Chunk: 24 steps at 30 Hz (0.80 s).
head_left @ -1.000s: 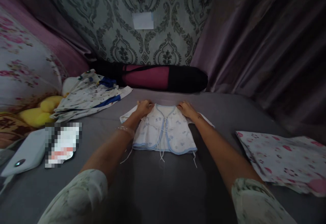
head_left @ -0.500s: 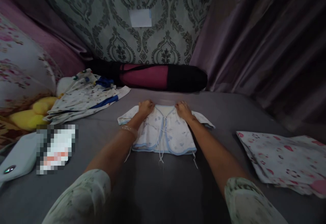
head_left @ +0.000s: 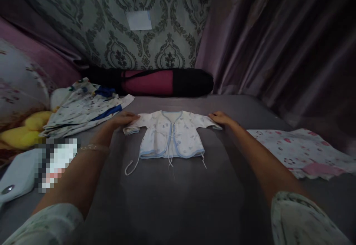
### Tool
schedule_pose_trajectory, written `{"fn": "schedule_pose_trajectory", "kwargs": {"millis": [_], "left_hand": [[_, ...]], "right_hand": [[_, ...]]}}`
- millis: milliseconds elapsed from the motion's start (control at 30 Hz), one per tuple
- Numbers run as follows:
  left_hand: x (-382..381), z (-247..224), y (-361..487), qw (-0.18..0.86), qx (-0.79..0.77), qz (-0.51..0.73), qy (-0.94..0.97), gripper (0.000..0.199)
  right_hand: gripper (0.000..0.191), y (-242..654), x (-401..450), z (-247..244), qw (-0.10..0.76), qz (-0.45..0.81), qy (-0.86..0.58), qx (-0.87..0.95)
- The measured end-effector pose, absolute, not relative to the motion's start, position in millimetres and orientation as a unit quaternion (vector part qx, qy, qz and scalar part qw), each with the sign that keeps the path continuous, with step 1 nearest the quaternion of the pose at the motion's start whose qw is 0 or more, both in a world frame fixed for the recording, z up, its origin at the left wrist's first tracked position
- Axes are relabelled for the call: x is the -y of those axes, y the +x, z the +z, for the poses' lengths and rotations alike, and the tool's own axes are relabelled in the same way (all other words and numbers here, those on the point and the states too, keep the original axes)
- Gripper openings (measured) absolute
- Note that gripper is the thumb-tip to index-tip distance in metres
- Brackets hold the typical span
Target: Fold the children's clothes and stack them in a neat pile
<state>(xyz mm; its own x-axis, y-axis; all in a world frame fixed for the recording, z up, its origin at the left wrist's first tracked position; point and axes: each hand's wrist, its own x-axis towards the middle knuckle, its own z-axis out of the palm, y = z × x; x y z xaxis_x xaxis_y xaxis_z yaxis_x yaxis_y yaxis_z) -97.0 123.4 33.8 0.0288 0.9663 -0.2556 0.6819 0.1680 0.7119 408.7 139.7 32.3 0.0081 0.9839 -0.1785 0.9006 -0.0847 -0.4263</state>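
A small white baby jacket [head_left: 158, 135] with blue trim, faint prints and tie strings lies spread front up on the grey sheet, its sleeves out to both sides. My left hand [head_left: 126, 118] is closed on the upper edge of the sleeve on the left; that sleeve's end is folded under. On the right, my right hand [head_left: 221, 118] pinches the other sleeve near its cuff. A loose white string curls out below the left side, and more ties hang at the middle and right hem.
Left lie a crumpled printed garment [head_left: 80, 107], a yellow plush [head_left: 25, 130], a white device [head_left: 20, 174] and a blurred-out item [head_left: 57, 163]. At right is a folded heart-print cloth [head_left: 294, 150]. A black and maroon long bag [head_left: 147, 82] rests along the wall.
Both hands have moved outward from the jacket's shoulders to its sleeves, which are now stretched out sideways. The camera view has turned slightly to the right.
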Motion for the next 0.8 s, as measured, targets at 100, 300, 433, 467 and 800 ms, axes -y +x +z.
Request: {"fn": "schedule_pose_trajectory", "kwargs": {"millis": [100, 300, 433, 467, 800], "left_hand": [[-107, 36, -91, 0.417, -0.629, 0.245, 0.609, 0.041], [-108, 40, -63, 0.358, -0.667, 0.281, 0.59, 0.029], [-116, 42, -58, 0.321, -0.668, 0.295, 0.603, 0.025], [-117, 42, -59, 0.324, -0.664, 0.292, 0.607, 0.029], [-124, 66, -96, 0.315, -0.667, 0.126, 0.664, 0.032]], "right_hand": [[0.019, 413, -131, 28, 0.117, 0.244, -0.717, 0.643], [0.009, 399, -129, 25, 0.137, 0.227, -0.717, 0.645], [0.011, 399, -136, 27, 0.16, 0.198, -0.713, 0.653], [0.012, 401, -138, 28, 0.162, 0.194, -0.71, 0.657], [0.021, 440, -147, 32, 0.102, 0.291, -0.673, 0.672]]}}
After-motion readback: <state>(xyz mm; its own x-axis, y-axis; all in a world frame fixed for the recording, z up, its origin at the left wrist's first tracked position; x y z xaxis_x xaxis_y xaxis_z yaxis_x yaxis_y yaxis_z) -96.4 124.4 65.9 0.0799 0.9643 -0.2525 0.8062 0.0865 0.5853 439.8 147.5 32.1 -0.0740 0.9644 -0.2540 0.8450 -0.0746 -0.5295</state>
